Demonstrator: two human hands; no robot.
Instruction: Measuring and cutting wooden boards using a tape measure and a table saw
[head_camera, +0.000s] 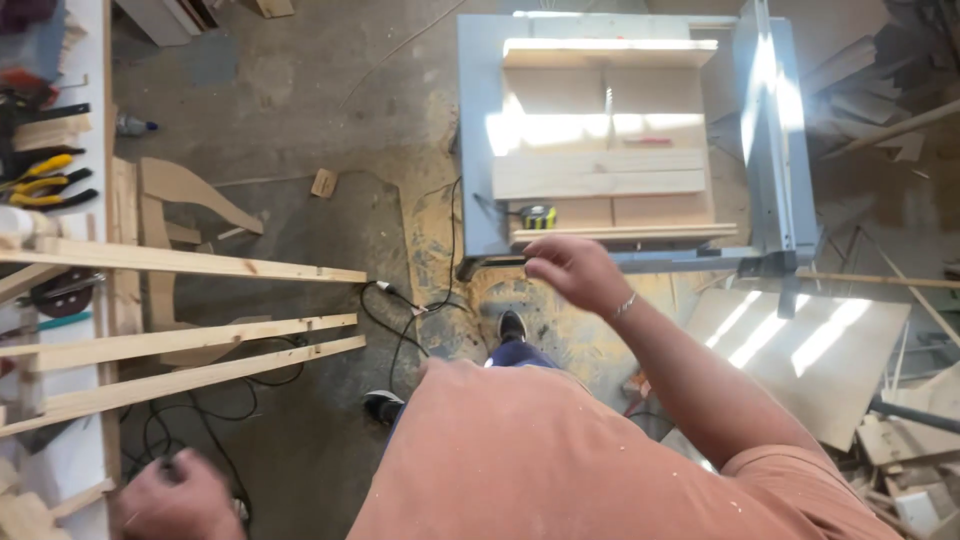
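My right hand (572, 270) hovers by the front edge of a grey table saw (480, 150), fingers loosely bent and nothing in them. Just beyond it a yellow and black tape measure (540, 215) lies on the wooden sled (610, 235) that sits on the saw. A pale board (600, 175) lies across the sled. My left hand (175, 497) is low at the bottom left, blurred, next to the white bench (85, 455); a small dark shape shows at its fingers, and I cannot make out a grip.
Three long wooden strips (200, 340) stick out from the bench on the left. Yellow-handled pliers (40, 185) lie farther back. Black cables (400, 330) and sawdust cover the floor by my feet. Plywood sheets (800, 350) and offcuts pile up on the right.
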